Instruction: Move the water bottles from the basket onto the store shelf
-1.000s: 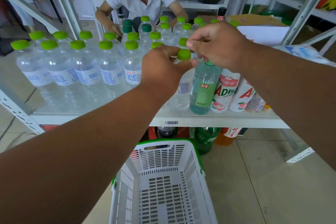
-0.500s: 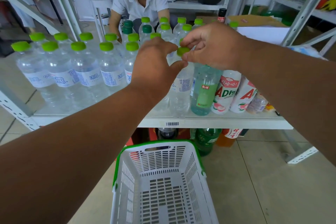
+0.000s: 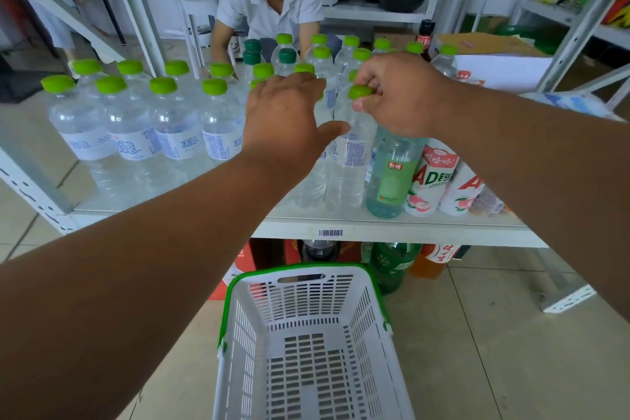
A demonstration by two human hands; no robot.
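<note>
Green-capped water bottles (image 3: 177,133) are already filling the store shelf (image 3: 375,230), from nine o'clock to the middle of the view. The right hand (image 3: 402,95) is pinching the green cap (image 3: 360,92) of one water bottle (image 3: 351,160), which is standing on the shelf just beside a pale green drink bottle (image 3: 392,177) at its three o'clock. The left hand (image 3: 286,119) is loose, with fingers spread and thumb out, and is gripping nothing; it is hanging in front of the neighbouring bottles.

At six o'clock the white basket (image 3: 238,334) with the green rim is showing only its bare floor, so I judge this to be the last placing step. The next move is calling for the right hand to let the cap go without tipping the bottle, and then for both arms to come back.

Against the frame from half a second ago, the left hand is now off the cap and lower, while the right hand alone is keeping the pinch. The bottle is standing nearly in the same place.
</note>
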